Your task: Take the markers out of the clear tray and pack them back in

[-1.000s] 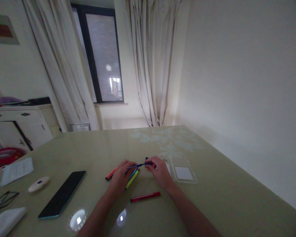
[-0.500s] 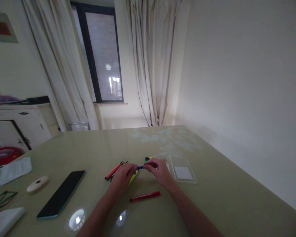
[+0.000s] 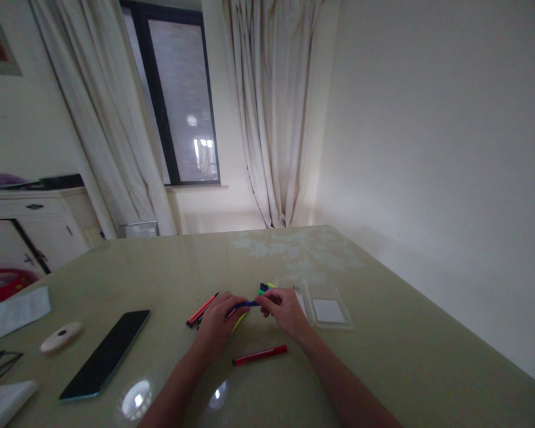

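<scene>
Between my two hands a slim blue pen (image 3: 248, 304) is held level, low over the table. My left hand (image 3: 217, 321) is closed round its left part, and the fingers of my right hand (image 3: 285, 309) pinch its right end. Under and beside the left hand lie red and black pens (image 3: 202, 310) and a yellow-green highlighter (image 3: 239, 321), partly covered. Behind the right hand several markers (image 3: 264, 288) show green, yellow and dark ends. Closer to me a red marker (image 3: 259, 355) with a dark end lies on the table.
An open clear plastic case (image 3: 345, 315) with a white card lies right of my right hand. On the left are a black phone (image 3: 107, 356), a pale oval object (image 3: 61, 337), a pale blue face mask (image 3: 20, 312), and a white block (image 3: 6, 401). A wall borders the table's right side.
More of the blue pen shows between my hands now, and the left fingers sit differently along it. The view has shifted slightly, while the things on the table stay in place.
</scene>
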Available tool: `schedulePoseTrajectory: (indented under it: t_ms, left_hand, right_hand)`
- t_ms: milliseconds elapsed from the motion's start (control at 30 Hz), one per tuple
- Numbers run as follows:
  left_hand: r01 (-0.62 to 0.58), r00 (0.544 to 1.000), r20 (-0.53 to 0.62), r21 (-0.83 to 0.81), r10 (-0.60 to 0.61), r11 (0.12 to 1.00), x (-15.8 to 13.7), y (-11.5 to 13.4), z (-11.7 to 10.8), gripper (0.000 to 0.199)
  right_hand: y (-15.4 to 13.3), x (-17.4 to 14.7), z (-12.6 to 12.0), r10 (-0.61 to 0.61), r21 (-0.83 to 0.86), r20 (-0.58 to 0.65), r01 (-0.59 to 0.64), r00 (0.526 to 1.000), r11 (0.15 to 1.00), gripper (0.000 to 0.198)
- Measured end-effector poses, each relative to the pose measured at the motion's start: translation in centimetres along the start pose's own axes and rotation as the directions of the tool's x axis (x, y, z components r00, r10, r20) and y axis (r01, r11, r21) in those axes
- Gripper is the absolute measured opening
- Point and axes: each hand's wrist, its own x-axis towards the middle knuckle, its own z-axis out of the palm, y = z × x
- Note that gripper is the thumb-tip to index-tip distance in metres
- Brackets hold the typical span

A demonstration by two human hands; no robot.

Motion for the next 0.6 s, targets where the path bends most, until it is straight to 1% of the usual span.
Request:
schedulePoseTrajectory:
  t_ms: [133,233,400,600]
  left_hand:
    - [-0.009,1.0,0.016,-0.014,0.009,1.0,0.05,-0.26,0.07,0.026]
    - [-0.02,1.0,0.019,-0.012,0.02,1.0,0.05,-0.35,0.12,0.025]
    - [-0.016,1.0,0.012,-0.002,0.016,1.0,0.0,-0.19,0.04,0.023]
    - [0.014,1.0,0.022,-0.008,-0.014,1.0,-0.16,0.18,-0.02,0.024]
  right_hand:
    - [0.23,0.05,0.08,-0.04,-0.063,0.001,0.04,0.999,0.997,0.03]
    - [0.37,0.13,0.08,-0.066,-0.062,-0.004,0.065,0.998,0.996,0.026]
    - [0.37,0.08,0.09,-0.074,-0.061,-0.01,0.073,0.997,0.995,0.022]
    - [0.48,0.09,0.1,-0.057,-0.057,-0.011,0.057,0.998,0.997,0.024]
